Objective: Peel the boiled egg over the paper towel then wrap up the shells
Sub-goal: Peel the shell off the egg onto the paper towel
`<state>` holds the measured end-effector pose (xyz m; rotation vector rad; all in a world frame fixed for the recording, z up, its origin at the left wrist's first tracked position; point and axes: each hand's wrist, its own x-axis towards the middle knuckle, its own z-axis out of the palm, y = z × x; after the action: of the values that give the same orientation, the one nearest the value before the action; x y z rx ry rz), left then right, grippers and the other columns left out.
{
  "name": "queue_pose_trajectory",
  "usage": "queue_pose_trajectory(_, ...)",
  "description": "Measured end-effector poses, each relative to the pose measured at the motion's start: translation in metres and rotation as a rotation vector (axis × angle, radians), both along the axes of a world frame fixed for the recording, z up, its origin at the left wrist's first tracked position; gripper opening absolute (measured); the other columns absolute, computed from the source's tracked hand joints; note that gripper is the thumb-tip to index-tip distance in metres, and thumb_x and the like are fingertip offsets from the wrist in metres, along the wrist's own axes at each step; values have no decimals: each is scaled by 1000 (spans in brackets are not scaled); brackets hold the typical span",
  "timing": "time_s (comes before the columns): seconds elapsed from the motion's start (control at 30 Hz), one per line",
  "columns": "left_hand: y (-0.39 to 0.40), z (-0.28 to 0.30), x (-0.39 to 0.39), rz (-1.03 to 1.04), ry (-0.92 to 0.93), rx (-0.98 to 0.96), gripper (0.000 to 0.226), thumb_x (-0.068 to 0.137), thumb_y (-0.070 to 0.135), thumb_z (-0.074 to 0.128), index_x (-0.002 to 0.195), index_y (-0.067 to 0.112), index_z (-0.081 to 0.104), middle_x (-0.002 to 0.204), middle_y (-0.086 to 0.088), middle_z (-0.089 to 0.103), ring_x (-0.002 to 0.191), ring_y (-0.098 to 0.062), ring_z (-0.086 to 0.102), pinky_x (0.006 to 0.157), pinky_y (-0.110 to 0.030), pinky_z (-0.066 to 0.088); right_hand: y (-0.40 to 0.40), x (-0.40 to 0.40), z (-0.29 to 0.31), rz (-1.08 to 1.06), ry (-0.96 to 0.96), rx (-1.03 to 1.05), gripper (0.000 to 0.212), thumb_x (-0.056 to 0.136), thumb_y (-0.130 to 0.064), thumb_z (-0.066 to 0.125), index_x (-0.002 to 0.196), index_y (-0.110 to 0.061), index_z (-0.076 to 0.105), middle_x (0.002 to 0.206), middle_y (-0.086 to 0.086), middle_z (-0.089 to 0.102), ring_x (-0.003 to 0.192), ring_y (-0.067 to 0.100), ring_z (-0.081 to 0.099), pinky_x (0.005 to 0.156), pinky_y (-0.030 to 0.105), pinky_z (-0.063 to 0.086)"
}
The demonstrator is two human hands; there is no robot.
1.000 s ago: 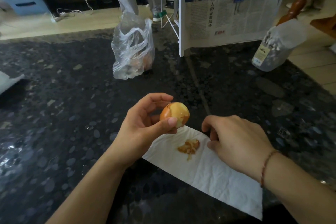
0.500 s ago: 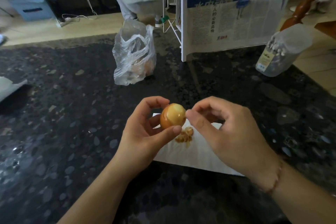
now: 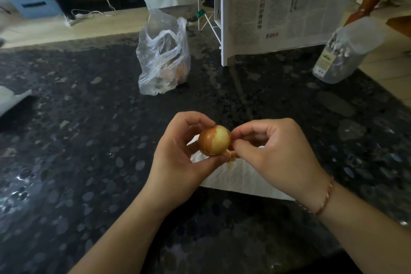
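Observation:
A boiled egg (image 3: 214, 140), brown shell on its left half and pale peeled flesh on its right, sits between thumb and fingers of my left hand (image 3: 178, 160). My right hand (image 3: 275, 151) pinches at the egg's lower right edge with thumb and forefinger, on a bit of brown shell. Under both hands lies a white paper towel (image 3: 240, 178) on the dark counter. A few brown shell pieces (image 3: 231, 158) show just below the egg, mostly hidden by my fingers.
A clear plastic bag (image 3: 163, 58) with brownish contents stands at the back centre of the speckled black counter (image 3: 77, 140). A white rack with a newspaper (image 3: 280, 15) stands behind, a plastic jar of cotton swabs (image 3: 342, 51) at the right. A person stands beyond the counter.
My right hand rose from the paper towel to the egg and now pinches its right side. The egg stayed in my left hand; the view shifted closer.

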<state>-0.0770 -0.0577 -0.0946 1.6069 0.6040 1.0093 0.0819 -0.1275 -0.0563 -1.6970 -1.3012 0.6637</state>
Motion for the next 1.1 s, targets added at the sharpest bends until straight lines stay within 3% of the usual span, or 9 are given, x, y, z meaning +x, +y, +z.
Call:
queue_pose_trajectory(0.1,-1,0,0,15,13,39,55,64,7,89,108,20,57,105,-3,62,99,-29,66,81,-38,56,0,-1,-1,-8,20,1,18,77,-8,68,86,-21,78,70,-6,76,68,4,72,63,20,59)
queue_pose_trajectory(0.17,0,0,0,26,24,71,54,65,14,89,108,22,57,107,-6,61,100,-31,66,82,-43,57,0,-2,0,-4,70,9,17,78,-11,68,88,-21,78,71,-5,76,68,6,72,55,13,54)
queue_pose_trajectory(0.3,2,0,-1,37,69,147,54,66,9,88,106,28,58,108,-12,58,102,-36,63,81,-49,58,0,-3,2,3,73,30,15,81,-11,68,88,-21,77,70,-6,75,65,4,70,48,7,46)
queue_pose_trajectory(0.47,1,0,3,42,112,278,53,69,8,89,107,28,59,110,-1,56,101,-32,62,81,-40,58,1,-2,0,-1,-31,14,19,79,-13,65,90,-23,77,71,-8,74,68,3,70,57,13,56)
queue_pose_trajectory(0.77,0,3,1,65,170,390,51,68,4,89,108,17,60,111,3,56,102,-25,63,81,-32,57,0,2,2,39,-50,-38,25,80,-7,66,95,-24,77,69,-8,75,66,3,70,54,11,51)
queue_pose_trajectory(0.83,1,3,0,50,153,358,53,68,6,89,109,20,59,112,3,58,103,-27,64,82,-34,58,0,3,3,35,-98,-30,25,79,-9,66,93,-26,76,68,-9,74,65,3,70,56,13,54)
queue_pose_trajectory(0.93,0,2,-1,2,57,145,52,68,12,88,109,23,58,110,4,63,102,-31,68,82,-38,58,0,5,4,25,-135,3,22,79,-10,68,89,-26,77,67,-10,72,63,3,68,56,15,55)
queue_pose_trajectory(1.1,2,4,-1,-36,-114,-127,48,70,26,85,110,17,59,105,-3,68,88,-22,73,73,-33,58,0,6,6,16,-110,53,21,80,-10,66,85,-27,77,67,-20,68,67,-5,66,55,7,49)
